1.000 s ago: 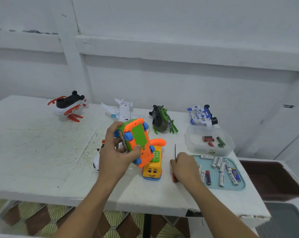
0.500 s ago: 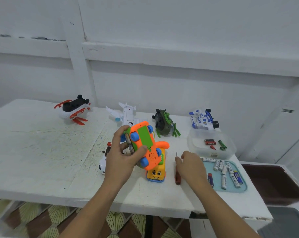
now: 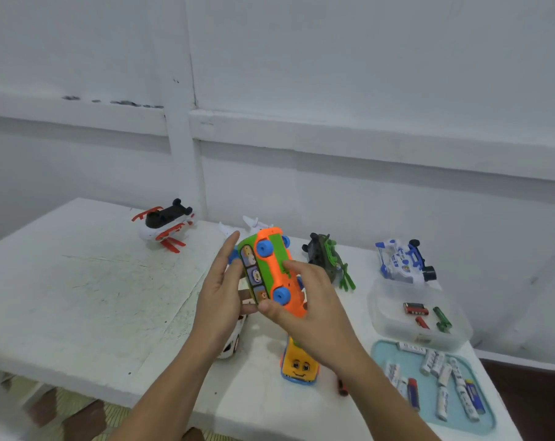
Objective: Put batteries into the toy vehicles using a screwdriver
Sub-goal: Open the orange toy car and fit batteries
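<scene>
I hold an orange and green toy bus (image 3: 271, 268) above the table, its underside with blue wheels turned toward me. My left hand (image 3: 218, 300) holds its left side, where the animal stickers are. My right hand (image 3: 314, 310) grips it from the right, thumb at the lower end and fingers across the underside. The screwdriver (image 3: 343, 388) lies on the table; only its red handle shows beside my right forearm. Several loose batteries (image 3: 441, 386) lie on a teal tray (image 3: 483, 423) at the front right.
A yellow toy bus (image 3: 300, 366) and a white toy car (image 3: 230, 343) sit under my hands. Further back stand a red-white helicopter (image 3: 164, 222), a white plane (image 3: 255, 224), a dark green toy (image 3: 327, 259) and a blue-white car (image 3: 403, 261). A clear tub (image 3: 394, 323) holds a few batteries.
My right hand left the screwdriver on the table and came up to grip the orange toy bus. The bus was raised and turned more upright.
</scene>
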`<state>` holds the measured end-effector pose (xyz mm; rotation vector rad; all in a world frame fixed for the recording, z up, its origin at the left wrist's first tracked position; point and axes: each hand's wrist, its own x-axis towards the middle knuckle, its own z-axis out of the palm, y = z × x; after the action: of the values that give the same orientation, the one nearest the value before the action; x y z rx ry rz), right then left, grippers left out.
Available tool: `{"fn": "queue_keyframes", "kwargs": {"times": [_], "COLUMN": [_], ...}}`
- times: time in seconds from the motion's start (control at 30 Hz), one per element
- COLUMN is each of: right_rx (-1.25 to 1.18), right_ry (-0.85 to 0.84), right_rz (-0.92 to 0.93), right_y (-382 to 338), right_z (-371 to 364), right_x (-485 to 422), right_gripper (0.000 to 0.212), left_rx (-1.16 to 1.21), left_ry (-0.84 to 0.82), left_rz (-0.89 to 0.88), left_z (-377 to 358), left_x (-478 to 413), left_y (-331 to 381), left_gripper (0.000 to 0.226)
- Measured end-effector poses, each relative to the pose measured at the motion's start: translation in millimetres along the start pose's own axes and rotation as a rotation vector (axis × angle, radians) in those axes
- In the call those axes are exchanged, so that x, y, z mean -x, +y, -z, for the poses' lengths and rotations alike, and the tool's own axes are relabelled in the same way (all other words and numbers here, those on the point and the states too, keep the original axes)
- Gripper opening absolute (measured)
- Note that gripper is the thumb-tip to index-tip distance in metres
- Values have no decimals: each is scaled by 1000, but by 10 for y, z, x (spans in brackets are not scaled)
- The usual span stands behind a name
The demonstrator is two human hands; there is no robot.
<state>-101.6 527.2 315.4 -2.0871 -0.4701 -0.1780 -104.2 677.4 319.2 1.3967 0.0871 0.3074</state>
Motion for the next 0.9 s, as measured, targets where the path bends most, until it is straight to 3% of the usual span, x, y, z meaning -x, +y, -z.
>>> {"fn": "queue_keyframes", "kwargs": {"times": [0.17,0.33,0.47,0.57,0.67,0.9], "right_rx": [-264,-734,-995,-1003,-850,-641], "right_ry": [0,-176,-266,-280,-272,-67], "right_rz": [-66,-243,-360,-402,-441,-601], "right_y": [-13,-27,-82,-147,-215,-363], "right_z": [-124,-363,-721,-1041,-1416,-2341], "right_x": [-312,-526,-648,-747,-845,-994], "right_gripper": [46,45,43,43,46,29], "left_rx": [-178,-174,-96,-24,-30,-143], "left_ry": [68,198,270,176,61,-101], "left_rz": [-155,-201,-108,36,122,270], "left_z": [222,546,850,1111,1437,2286], "left_x": [-79,-162,-301,-447,-606,-1045], "left_y": [28,80,75,31,-36,-211], "left_gripper": [71,87,88,69,42,30]}}
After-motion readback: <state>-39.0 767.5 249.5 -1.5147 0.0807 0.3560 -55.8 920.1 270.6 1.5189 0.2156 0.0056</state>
